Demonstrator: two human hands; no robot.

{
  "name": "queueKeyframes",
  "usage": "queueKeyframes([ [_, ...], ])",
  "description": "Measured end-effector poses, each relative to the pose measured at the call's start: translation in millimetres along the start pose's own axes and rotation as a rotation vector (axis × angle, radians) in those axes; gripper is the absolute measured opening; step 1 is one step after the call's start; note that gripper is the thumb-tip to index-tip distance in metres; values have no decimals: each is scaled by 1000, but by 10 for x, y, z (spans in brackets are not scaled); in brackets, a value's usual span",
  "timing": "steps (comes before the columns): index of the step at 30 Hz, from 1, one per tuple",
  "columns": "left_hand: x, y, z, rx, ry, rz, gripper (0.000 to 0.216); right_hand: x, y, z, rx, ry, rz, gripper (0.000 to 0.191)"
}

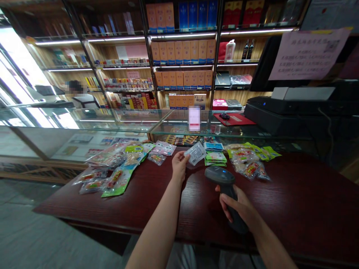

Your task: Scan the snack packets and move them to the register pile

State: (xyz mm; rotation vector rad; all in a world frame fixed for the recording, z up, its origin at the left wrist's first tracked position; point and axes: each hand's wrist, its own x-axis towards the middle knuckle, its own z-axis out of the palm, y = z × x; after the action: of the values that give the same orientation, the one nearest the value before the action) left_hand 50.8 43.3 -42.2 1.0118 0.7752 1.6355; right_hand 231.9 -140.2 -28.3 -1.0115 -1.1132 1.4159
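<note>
My left hand (180,163) pinches a small clear-and-white snack packet (195,153) by its left edge, its printed label facing me. Wrapped round the handle of a black barcode scanner (221,175) is my right hand (238,205); the scanner's head points left, below the packet, and a small blue light shows on top. Just right of the held packet lies a stack of blue and green packets (215,157). A pile of bagged snacks (123,160) spreads over the left of the dark wooden table (202,209), and another group of snack bags (246,158) lies on the right.
Behind the table runs a glass display counter (134,129), with a phone-like screen (194,118) standing on it. A mouse (224,116) rests on a red mat (238,119). A monitor with a pink notice (308,54) stands right. Boxed shelves and a person (80,95) are farther back.
</note>
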Motion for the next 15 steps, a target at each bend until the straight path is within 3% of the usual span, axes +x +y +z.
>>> queueKeyframes([
  [10,10,-31,-5,61,37,60,35,-16,-46,5,-28,-5,13,39],
  [15,19,-38,-2,-6,20,38,42,-10,-54,1,-22,3,21,41],
])
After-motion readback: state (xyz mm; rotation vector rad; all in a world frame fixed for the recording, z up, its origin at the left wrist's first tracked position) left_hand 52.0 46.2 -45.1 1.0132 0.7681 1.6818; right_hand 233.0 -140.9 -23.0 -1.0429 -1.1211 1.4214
